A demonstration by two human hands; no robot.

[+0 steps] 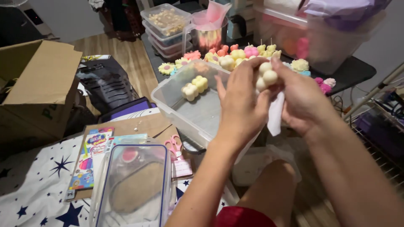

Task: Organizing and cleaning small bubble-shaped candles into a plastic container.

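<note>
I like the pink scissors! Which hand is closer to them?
Left. The left hand is above and right of the pink scissors; the right hand, holding the cream bubble candle, is farther right.

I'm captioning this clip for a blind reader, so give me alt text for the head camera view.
Two bare hands, left hand and right hand, hold a cream bubble-shaped candle with a white cloth above a clear plastic bin containing two similar candles. Behind it, colourful flower-shaped candles cover a dark table; a cardboard box sits at left.
</note>
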